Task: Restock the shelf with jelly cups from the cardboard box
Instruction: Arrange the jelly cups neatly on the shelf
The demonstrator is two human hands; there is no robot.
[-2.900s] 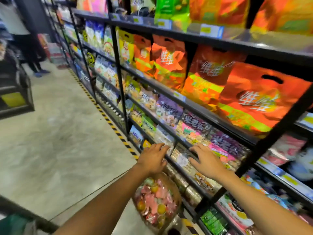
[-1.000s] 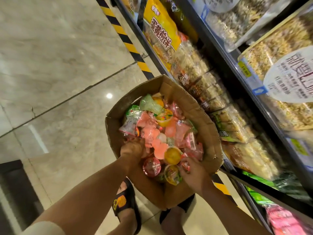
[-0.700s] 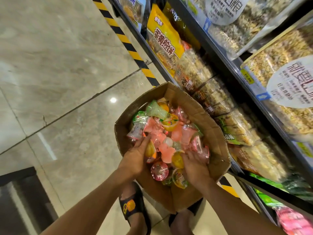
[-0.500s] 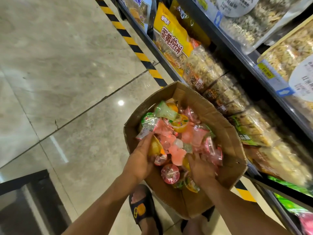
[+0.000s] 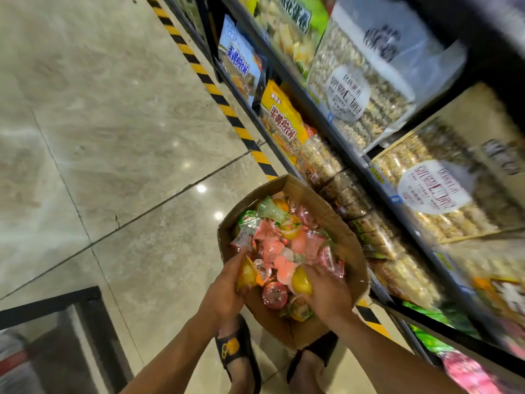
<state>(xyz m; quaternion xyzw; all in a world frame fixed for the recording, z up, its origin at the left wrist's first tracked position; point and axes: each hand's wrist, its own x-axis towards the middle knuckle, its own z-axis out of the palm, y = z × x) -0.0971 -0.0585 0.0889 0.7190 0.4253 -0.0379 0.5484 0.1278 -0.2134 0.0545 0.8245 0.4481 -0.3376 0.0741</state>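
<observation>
Down in the brown cardboard box (image 5: 350, 251), the left hand (image 5: 225, 292) grips a yellow plastic jelly cup (image 5: 246, 273), the right hand (image 5: 331, 294) a second yellow cup (image 5: 301, 283).

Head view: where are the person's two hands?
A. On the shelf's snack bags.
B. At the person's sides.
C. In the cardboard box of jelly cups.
C: inside the cardboard box, the left hand grips a yellow-orange jelly cup and the right hand a yellow jelly cup.

Open floor (image 5: 113, 123) lies left of the box (image 5: 284, 325); stocked shelf (image 5: 358, 166) crowds right.
</observation>
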